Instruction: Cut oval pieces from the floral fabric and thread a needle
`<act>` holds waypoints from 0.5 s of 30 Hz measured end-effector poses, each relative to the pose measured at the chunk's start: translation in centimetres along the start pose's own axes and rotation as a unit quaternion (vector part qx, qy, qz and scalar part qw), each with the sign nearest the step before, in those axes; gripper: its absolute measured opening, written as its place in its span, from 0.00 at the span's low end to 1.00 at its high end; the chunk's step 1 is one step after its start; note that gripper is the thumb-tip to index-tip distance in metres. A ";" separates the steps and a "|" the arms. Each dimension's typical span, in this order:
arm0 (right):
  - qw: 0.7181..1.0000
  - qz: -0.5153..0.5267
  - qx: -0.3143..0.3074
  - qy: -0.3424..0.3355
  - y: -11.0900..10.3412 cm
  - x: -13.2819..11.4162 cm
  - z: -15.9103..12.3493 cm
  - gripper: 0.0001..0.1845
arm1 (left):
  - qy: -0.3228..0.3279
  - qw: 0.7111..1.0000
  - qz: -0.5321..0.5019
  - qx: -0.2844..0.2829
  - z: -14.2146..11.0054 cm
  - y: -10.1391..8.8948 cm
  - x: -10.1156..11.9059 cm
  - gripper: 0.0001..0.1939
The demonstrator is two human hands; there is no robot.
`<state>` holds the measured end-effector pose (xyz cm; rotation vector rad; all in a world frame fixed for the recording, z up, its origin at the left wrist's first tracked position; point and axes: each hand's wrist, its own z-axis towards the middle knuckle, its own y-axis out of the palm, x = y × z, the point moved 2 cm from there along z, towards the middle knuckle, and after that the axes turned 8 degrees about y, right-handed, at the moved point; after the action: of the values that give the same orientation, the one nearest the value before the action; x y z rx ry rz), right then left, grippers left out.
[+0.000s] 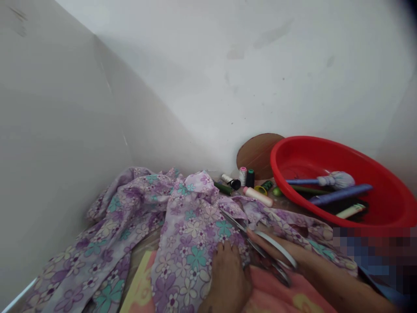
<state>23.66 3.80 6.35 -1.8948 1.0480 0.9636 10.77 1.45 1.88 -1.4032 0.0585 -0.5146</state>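
A pair of scissors with pale handle loops is in my right hand, its blades pointing to the upper left across a purple floral cloth. The blades lie at the cloth's right edge; whether they are between layers I cannot tell. My left hand rests palm down on the same cloth, just left of the scissors, fingers lying flat and close together. More of the floral cloth spreads in folds to the left and behind my right forearm. Beneath it shows a pink and yellow patterned fabric.
A large red basin leans at the right, holding rolled items and a blue stick with a cloth-wrapped end. Several thread spools, including a black spool, stand or lie by the wall. A round brown board leans there. White walls close off the back and left.
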 end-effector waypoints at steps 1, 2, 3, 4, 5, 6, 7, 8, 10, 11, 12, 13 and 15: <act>1.000 0.007 0.004 0.005 0.0 0.0 0.0 0.29 | 0.002 1.000 0.000 0.000 0.0 0.0 -0.1 0.14; 1.000 0.014 0.005 0.010 -0.1 0.0 0.0 0.28 | 0.007 1.000 0.001 -0.002 0.0 0.0 -0.2 0.13; 1.000 0.019 0.002 0.014 0.0 0.0 0.0 0.28 | 0.012 1.000 0.003 -0.005 0.0 -0.1 -0.3 0.13; 1.000 0.021 -0.001 0.016 0.0 0.0 0.0 0.28 | 0.016 1.000 0.004 -0.007 0.0 -0.1 -0.4 0.14; 1.000 0.020 -0.006 0.018 0.0 0.0 0.0 0.27 | 0.018 1.000 0.005 -0.007 -0.1 -0.3 -0.6 0.15; 1.000 0.020 -0.010 0.020 0.0 0.0 -0.1 0.27 | 0.019 1.000 0.004 -0.005 -0.1 -0.5 -0.8 0.16; 1.000 0.017 -0.016 0.021 0.0 0.0 -0.1 0.27 | 0.017 1.000 0.004 -0.001 -0.2 -0.9 -1.0 0.16; 1.000 0.012 -0.021 0.019 -0.1 -0.1 -0.2 0.27 | 0.016 1.000 0.005 0.004 -0.2 -1.4 -1.2 0.16; 1.000 0.005 -0.027 0.012 -0.3 -0.1 -0.5 0.28 | 0.023 1.000 0.009 0.003 -0.5 -2.7 -1.6 0.16; 1.000 0.001 -0.025 0.006 -0.4 0.0 -0.7 0.28 | 0.027 1.000 0.015 -0.005 -0.7 -3.4 -1.9 0.16; 1.000 -0.005 -0.025 -0.001 -0.6 0.1 -0.9 0.28 | 0.033 0.999 0.022 -0.019 -1.0 -4.2 -2.1 0.16; 1.000 -0.013 -0.024 -0.003 -0.7 0.2 -1.1 0.29 | 0.038 0.998 0.030 -0.040 -1.3 -4.9 -2.5 0.16; 0.999 -0.034 -0.024 0.005 -1.0 0.7 -1.4 0.30 | 0.059 0.993 0.038 -0.091 -2.2 -6.2 -3.2 0.15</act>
<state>25.19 2.74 6.66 -1.9623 0.9683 0.9493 5.29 0.17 6.48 -1.5400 0.2586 -0.5395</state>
